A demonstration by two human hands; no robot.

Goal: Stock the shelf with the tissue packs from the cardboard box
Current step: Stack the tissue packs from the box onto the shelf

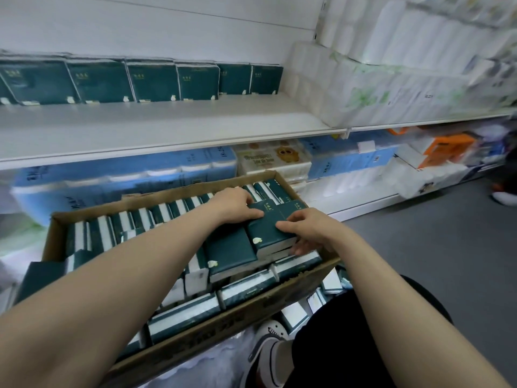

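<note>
the box (253, 310) sits open in front of the person, tilted, its far rim close to the lower shelving. it is packed with dark green packs (128, 224), most standing on edge in rows along the box's far and left parts, with more lying along its near wall.

at the right end of the box a few packs lie flat, and the top pack (267, 229) lies face up on them, raised a little above the box's rim. the left hand (235, 205) reaches in over the box's middle, and its fingers curl down on the pack's far left corner. the right hand (307, 228) comes in over the box's right wall: the thumb and forefinger lie on the pack's top near its right edge, and the other fingers hook under that side. both hands grip this one pack.

above and beyond the box runs the shelf (167, 121). a row of the same green packs (154, 82) stands at its back, leaning on the wall, with bare shelf in front. above the box to the right, white rolls (349, 88) are piled on the shelf. behind the box, under the shelf, lie blue bundles (112, 183). below the box's near wall a shoe (268, 343) stands on the floor.
</note>
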